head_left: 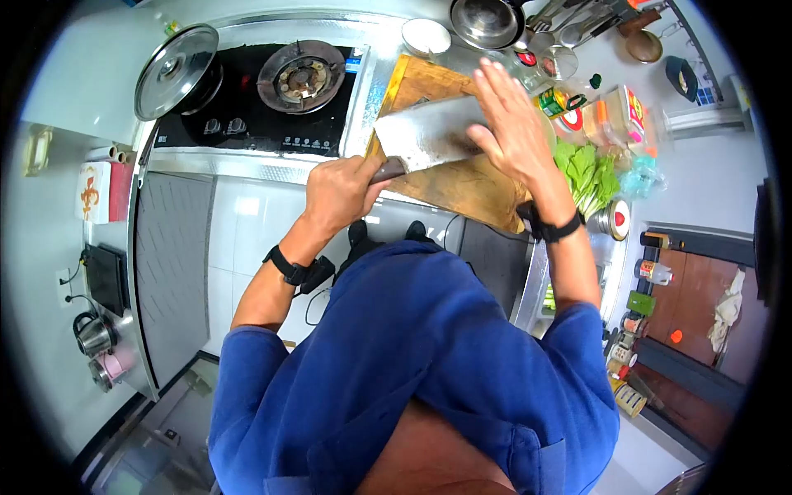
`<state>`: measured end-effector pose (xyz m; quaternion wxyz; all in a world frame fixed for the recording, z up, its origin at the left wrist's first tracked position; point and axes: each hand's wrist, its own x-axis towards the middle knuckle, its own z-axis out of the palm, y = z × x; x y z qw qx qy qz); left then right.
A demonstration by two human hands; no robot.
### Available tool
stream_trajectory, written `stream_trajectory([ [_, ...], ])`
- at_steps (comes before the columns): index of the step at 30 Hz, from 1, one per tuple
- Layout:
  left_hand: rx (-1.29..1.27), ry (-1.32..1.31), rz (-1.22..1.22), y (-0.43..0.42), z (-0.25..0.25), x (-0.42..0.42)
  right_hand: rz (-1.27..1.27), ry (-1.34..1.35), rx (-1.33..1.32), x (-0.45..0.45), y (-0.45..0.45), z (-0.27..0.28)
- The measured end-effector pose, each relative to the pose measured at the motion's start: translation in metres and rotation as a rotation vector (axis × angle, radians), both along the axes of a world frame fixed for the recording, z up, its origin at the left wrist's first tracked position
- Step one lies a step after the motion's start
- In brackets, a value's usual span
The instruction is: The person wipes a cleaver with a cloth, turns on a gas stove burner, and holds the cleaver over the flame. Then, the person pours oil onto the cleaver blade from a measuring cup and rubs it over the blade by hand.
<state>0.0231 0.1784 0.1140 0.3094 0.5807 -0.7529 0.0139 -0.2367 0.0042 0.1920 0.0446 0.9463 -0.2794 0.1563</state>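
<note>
From head height, the camera looks down over both hands [338, 195].

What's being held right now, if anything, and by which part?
The left hand holds a cleaver by its dark handle. The right hand is open at the cleaver's far end; contact is unclear.

A glossy black glass gas stove [268, 125] carries a dark pot [203, 92] under a round, steel-rimmed lid [181, 68]. A round white dish [426, 38] sits near a shiny metal pan [483, 22]. Far left, a silver-and-black kettle [96, 333] stands below a red-and-white box [97, 191].
</note>
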Motion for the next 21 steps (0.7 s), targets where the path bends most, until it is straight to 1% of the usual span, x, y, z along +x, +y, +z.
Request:
stream_trajectory([
  [1, 0.015, 0.044, 0.030, -0.003, -0.003, 0.001, 0.008, -0.082, 0.005, -0.004, 0.010, 0.005],
  [2, 0.030, 0.087, 0.060, -0.006, -0.006, 0.001, 0.016, -0.081, 0.005, -0.009, 0.019, 0.005],
  [3, 0.031, 0.148, 0.081, -0.009, -0.008, 0.000, -0.013, -0.168, 0.017, -0.013, 0.028, 0.000],
  [4, 0.031, 0.142, 0.083, -0.010, -0.008, -0.001, -0.044, -0.260, 0.028, -0.017, 0.034, -0.005],
  [6, 0.302, 0.464, 0.122, -0.016, -0.006, 0.000, -0.065, -0.295, 0.017, -0.018, 0.043, -0.017],
  [7, 0.409, 0.813, 0.035, -0.021, -0.017, 0.001, -0.094, -0.299, 0.029, -0.016, 0.048, -0.022],
  [8, 0.611, 1.178, -0.073, -0.026, -0.011, 0.002, -0.127, -0.304, 0.041, -0.013, 0.053, -0.025],
  [10, 0.622, 1.582, -0.156, -0.034, 0.002, -0.003, -0.130, -0.328, 0.050, -0.004, 0.064, -0.029],
  [12, 0.584, 1.666, -0.157, -0.044, 0.014, -0.004, -0.105, -0.328, 0.094, 0.007, 0.073, -0.032],
  [15, 0.618, 1.861, -0.228, -0.053, 0.023, -0.003, -0.077, -0.301, 0.123, 0.021, 0.077, -0.031],
  [16, 0.623, 1.851, -0.233, -0.054, 0.023, -0.003, -0.045, -0.279, 0.135, 0.026, 0.076, -0.030],
  [18, 0.717, 2.051, -0.445, -0.056, 0.022, -0.004, -0.022, -0.275, 0.093, 0.034, 0.074, -0.025],
  [20, 0.766, 2.062, -0.480, -0.054, 0.022, -0.007, 0.105, -0.200, 0.119, 0.041, 0.071, -0.018],
  [21, 0.789, 2.068, -0.475, -0.053, 0.021, -0.008, 0.119, -0.184, 0.101, 0.041, 0.068, -0.018],
])
